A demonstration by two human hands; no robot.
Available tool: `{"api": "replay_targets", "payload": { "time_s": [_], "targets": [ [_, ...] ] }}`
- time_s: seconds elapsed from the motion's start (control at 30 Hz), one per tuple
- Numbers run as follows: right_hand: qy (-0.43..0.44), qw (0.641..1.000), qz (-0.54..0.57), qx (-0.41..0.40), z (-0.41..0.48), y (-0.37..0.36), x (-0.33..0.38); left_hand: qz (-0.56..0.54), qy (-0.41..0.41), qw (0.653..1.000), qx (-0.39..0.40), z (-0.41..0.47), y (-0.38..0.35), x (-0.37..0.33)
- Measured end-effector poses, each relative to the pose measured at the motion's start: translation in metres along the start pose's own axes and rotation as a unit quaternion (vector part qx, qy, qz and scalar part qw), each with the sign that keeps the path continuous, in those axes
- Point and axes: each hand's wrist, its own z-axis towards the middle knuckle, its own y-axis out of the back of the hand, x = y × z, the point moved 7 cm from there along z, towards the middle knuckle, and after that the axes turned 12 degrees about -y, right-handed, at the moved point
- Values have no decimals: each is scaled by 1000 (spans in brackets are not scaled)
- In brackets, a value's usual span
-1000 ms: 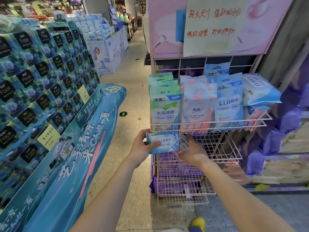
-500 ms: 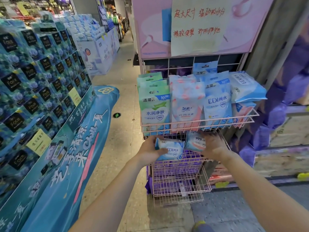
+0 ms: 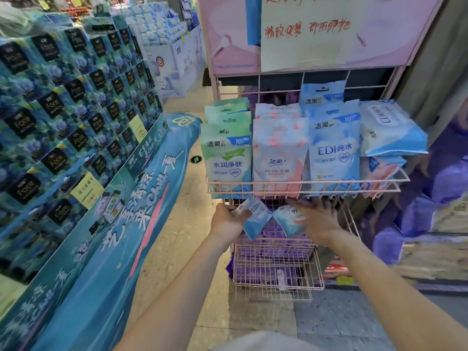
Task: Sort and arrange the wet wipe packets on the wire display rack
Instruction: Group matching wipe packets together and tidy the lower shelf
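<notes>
Since a second ago both hands have come up from in front of the lower basket [image 3: 276, 272] to just under the front rail of the top basket [image 3: 304, 185]. The two packets were held level and side by side; now they're tipped, bottom corners pointing down and in towards each other. The rack's stock looks unchanged.

Left hand [image 3: 228, 222]: fingers curled round the left edge of the small EDI packet [image 3: 255, 219], thumb on its face. Firm hold.

Right hand [image 3: 320, 221]: carries the 99 packet [image 3: 288, 221] on its left side. Fingers look splayed and fairly straight behind it, but they're blurred and the thumb is hidden, so we can't tell how it's pinched.

What we think the next move turns on:
- The pink column [image 3: 278, 153], also marked 99, sits almost straight above the 99 packet, a short lift over the rail.
- The blue EDI column [image 3: 334, 153] is up and to the right of the EDI packet, above the right hand, so the left hand has to cross over. The right hand is nearer that slot.
- Stocked packets, green column [image 3: 228, 160] included, stand upright with their long axis vertical. Ours are skewed and need turning upright first.

Neither packet is in a basket yet.
</notes>
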Motion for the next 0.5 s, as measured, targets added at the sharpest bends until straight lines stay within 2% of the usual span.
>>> {"api": "replay_targets", "payload": {
  "time_s": [0.07,0.13,0.17,0.23,0.27,0.3,0.37,0.43,0.5],
  "targets": [
    [-37,998,44,-5,-5,-3,-3,106,-13,994,-2,4,-3,3],
    [-126,984,128,-6,-7,-3,-11,205,-38,978,10,2,-4,-4],
    [-172,972,161,6,-8,-7,-14,288,-48,956,22,0,-2,-9],
    [-218,957,184,44,-14,-16,-12,485,-85,870,34,-8,2,-21],
    [-226,956,180,55,-18,-18,-9,540,-111,834,30,-13,3,-28],
    [-234,956,168,54,-21,-18,-6,548,-112,828,42,-17,4,-29],
    [-240,960,140,39,-26,-17,-3,513,-76,850,88,-21,3,-22],
    [-224,965,129,29,-24,-17,-1,524,-73,840,118,-24,-2,-14],
    [-207,967,144,29,-21,-17,-1,528,-79,838,111,-23,-2,-13]
  ]
}}
